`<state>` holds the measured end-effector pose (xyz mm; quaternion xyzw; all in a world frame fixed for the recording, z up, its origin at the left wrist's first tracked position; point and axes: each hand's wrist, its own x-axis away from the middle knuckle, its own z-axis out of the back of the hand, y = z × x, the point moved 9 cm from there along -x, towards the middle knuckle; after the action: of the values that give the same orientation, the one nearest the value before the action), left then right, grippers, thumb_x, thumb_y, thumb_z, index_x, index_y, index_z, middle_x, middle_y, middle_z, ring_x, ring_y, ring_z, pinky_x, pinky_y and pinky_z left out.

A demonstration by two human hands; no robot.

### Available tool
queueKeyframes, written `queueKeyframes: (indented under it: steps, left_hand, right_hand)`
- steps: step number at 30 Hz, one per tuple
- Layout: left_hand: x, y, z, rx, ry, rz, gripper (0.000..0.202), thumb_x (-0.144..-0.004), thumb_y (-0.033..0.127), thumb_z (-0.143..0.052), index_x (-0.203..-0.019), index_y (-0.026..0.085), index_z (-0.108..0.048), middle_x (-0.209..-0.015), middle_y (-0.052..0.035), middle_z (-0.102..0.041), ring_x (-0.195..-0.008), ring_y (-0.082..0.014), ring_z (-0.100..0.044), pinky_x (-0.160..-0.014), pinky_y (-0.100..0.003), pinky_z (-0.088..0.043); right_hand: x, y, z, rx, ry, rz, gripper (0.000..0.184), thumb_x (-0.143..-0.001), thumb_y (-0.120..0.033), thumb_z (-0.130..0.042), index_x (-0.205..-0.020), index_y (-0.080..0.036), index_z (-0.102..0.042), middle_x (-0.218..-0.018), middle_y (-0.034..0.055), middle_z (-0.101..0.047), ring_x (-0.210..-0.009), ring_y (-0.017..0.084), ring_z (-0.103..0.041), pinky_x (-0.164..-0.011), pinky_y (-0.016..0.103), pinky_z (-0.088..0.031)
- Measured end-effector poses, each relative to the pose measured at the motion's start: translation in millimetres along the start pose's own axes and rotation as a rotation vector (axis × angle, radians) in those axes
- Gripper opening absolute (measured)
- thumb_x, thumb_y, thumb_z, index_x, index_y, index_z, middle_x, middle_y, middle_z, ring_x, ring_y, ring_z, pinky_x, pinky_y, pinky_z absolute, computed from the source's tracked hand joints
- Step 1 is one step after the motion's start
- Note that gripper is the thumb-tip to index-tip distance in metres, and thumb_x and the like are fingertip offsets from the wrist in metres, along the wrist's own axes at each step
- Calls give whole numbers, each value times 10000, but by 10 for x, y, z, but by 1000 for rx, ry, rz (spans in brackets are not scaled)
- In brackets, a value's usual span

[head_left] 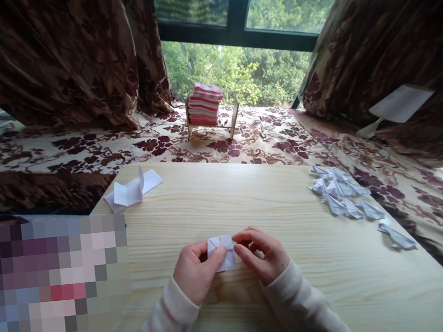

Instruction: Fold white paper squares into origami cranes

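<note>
Positions are given relative to the small folded paper [222,250], which lies low over the near middle of the desk [296,294].

1. Well to the left and farther back, a loosely creased white sheet [133,190] rests near the desk's far-left corner. It is untouched.
2. Directly left, the left hand [196,273] meets the small folded paper. Its grip is closed on the paper's left edge, with the thumb laid across the top face.
3. Far behind, off the desk on the patterned cloth by the window, a small wooden rack [231,118] holds a stack of red-and-white striped pieces [204,105].
4. Directly right, the right hand [262,256] touches the paper. Its grip is pinched on the right edge, fingertips curled inward.
5. Well to the right and farther back, a pile of folded white pieces [339,191] sits at the desk's right edge. One stray piece [396,238] lies apart from it, nearer the front.

Step in hand, as judged: a crease is being set in the small white sheet, with both hands bracing it just above the desk surface.

Requirement for the following move, as judged: edges must stay aligned under one thumb while the other hand presses the fold flat. Thin paper slips and tears easily.
</note>
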<state>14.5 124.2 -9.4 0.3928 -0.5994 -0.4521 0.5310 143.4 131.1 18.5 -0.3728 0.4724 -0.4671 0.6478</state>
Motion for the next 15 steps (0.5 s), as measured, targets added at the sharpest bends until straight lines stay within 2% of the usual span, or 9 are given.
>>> queueKeyframes:
  steps: [4, 9, 15]
  left_hand:
    - [-10, 1, -11, -47, -9, -8, 208, -697, 269, -589, -791, 121, -702, -702, -17, -701, -650, -162, -609, -582, -215, -455]
    - [5, -8, -8, -64, 13, 0, 216, -698, 271, -583, -790, 112, -696, -688, -20, -694, -644, -160, -603, -571, -211, -449]
    - [70, 19, -4, 15, 15, -24, 204, -681, 248, -598, -822, 124, -679, -684, -5, -679, -700, -168, -612, -615, -212, -457]
  right_hand:
    - [1, 58, 4, -21, 11, -44, 73, -710, -231, -564, -747, -181, -603, -645, 14, -577, -545, 109, -528, -435, 206, -400]
    - [53, 228, -43, -167, 39, -182, 152, -680, -273, -606, -797, -184, -572, -622, 3, -597, -516, 110, -539, -460, 219, -438]
    - [76, 245, -125, -193, 36, -193, 169, -682, -299, -614, -786, -166, -599, -605, 11, -598, -499, 109, -525, -460, 229, -444]
